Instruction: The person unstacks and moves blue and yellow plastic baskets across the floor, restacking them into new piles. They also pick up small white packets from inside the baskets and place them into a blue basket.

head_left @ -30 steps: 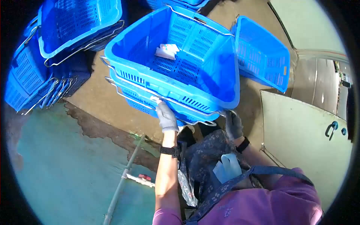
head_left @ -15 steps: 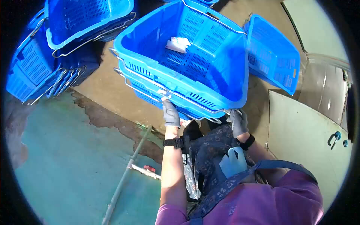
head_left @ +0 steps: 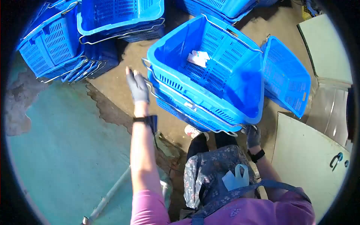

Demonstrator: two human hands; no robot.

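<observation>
Concrete floor, partly painted teal. Stacked blue baskets sit ahead, long near rim running far-left to near-right. Right hand grips the wire handle at the near-right corner. Left hand is open and flat just left of the far-left corner, not touching.

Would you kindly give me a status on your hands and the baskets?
Left hand open, raised beside the blue basket stack. Right hand grips its near corner. White packet in top basket. More baskets stacked left.
</observation>
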